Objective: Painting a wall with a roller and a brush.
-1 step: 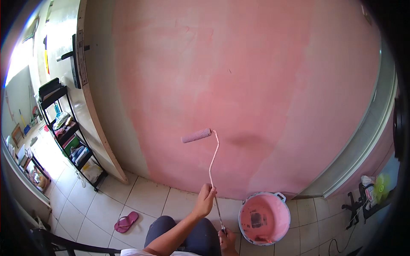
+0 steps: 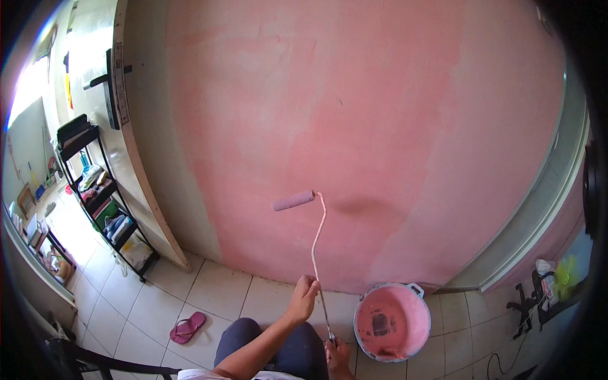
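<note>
A paint roller [image 2: 294, 201] with a fuzzy, paint-stained mauve sleeve is raised in front of the partly pink wall [image 2: 373, 145]. Its bent, pink-smeared wire frame runs down toward me. My left hand [image 2: 303, 297] is closed around the rod midway along. Lower down, my right hand [image 2: 338, 356] grips the end by the handle, which the fingers mostly hide. Beside the right hand, on the floor, stands a round tub [image 2: 415, 316] with a white rim and pink paint inside. Whether the sleeve touches the wall, I cannot tell.
A maroon flip-flop [image 2: 188, 327] lies on the tiled floor [image 2: 215, 294] to the left. A black shelf cart [image 2: 101, 199] stands by the open door [image 2: 142, 183]. At the right are a green fan [image 2: 565, 273] and a trailing cord [image 2: 497, 364]. My knees [image 2: 237, 339] are below my left arm.
The roller sleeve has shifted very slightly to the right. Both hands keep their hold on the roller.
</note>
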Demonstrator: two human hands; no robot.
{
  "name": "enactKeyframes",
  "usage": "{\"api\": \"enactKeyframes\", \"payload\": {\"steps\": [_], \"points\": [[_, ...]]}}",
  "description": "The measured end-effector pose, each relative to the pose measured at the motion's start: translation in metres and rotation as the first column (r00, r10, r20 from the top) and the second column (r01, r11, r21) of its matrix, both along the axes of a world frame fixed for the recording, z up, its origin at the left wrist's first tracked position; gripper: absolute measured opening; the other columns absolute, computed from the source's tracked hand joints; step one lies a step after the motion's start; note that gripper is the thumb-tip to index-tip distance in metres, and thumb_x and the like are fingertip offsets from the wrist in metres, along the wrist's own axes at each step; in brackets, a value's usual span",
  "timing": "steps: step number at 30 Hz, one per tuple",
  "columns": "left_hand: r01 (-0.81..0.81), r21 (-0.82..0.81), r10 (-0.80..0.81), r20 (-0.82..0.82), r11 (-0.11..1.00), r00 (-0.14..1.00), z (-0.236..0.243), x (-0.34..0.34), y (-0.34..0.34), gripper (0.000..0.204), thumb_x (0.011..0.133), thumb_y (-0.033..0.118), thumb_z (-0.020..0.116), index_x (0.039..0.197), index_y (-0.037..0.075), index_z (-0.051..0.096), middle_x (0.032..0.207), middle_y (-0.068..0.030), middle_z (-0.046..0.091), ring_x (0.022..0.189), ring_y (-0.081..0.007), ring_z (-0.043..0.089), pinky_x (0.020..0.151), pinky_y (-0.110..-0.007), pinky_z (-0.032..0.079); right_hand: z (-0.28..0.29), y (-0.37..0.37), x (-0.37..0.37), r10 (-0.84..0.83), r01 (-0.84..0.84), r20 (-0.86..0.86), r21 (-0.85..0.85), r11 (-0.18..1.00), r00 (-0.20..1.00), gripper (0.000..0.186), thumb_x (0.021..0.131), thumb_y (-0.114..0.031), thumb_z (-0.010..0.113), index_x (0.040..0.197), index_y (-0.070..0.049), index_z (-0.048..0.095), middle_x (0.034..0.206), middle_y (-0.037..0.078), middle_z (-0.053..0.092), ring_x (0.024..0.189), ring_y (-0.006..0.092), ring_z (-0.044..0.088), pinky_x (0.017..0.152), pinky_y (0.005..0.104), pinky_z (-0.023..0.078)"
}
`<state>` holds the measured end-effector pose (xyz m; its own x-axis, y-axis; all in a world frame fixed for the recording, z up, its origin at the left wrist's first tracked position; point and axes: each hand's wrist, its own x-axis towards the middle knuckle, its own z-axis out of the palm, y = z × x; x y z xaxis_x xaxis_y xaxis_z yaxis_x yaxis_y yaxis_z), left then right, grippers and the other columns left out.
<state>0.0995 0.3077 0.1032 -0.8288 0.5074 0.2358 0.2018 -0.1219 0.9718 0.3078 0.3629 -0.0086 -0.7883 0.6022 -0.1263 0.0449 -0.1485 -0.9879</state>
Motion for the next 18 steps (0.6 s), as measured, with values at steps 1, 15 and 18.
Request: {"api": "enactKeyframes", "payload": {"steps": [1, 15, 18], "points": [[-0.006, 0.022, 0.005, 0.082, 1.0, 0.997, -0.031, 0.001, -0.003, 0.021, 0.092, 0.022, 0.044, 0.095, 0.001, 0.047, 0.08, -0.0087, 0.052, 0.066, -0.0168, 0.049, 0.065, -0.029, 0.043, 0.017, -0.005, 0.0, -0.036, 0.037, 0.025, -0.035, 0.999, 0.999, 0.032, 0.082, -0.035, 0.063, 0.075, -0.006, 0.05, 0.05, -0.002, 0.041, 0.037, 0.0071, 0.038, 0.036, 0.0217, 0.028], [0.005, -0.29, 0.146, 0.497, 0.957, 0.855, -0.099, -0.025, -0.106, 0.017, 0.087, 0.02, 0.046, 0.092, 0.005, 0.05, 0.077, -0.0063, 0.057, 0.07, -0.0151, 0.054, 0.062, -0.027, 0.042, 0.075, 0.086, 0.143, -0.529, 0.482, 0.105, 0.296, 0.825, 0.842, 0.023, 0.086, -0.02, 0.057, 0.071, -0.005, 0.05, 0.053, -0.004, 0.038, 0.04, 0.0033, 0.031, 0.036, 0.0215, 0.02], [0.034, -0.322, 0.139, 0.497, 0.946, 0.856, -0.095, -0.026, -0.097, 0.017, 0.086, 0.025, 0.048, 0.091, 0.009, 0.051, 0.079, -0.0046, 0.059, 0.07, -0.0133, 0.053, 0.061, -0.026, 0.039, 0.075, 0.085, 0.173, -0.52, 0.479, 0.183, 0.229, 0.848, 0.834, 0.024, 0.086, -0.019, 0.058, 0.069, -0.004, 0.049, 0.053, -0.004, 0.038, 0.041, 0.0041, 0.031, 0.038, 0.0226, 0.021]]}}
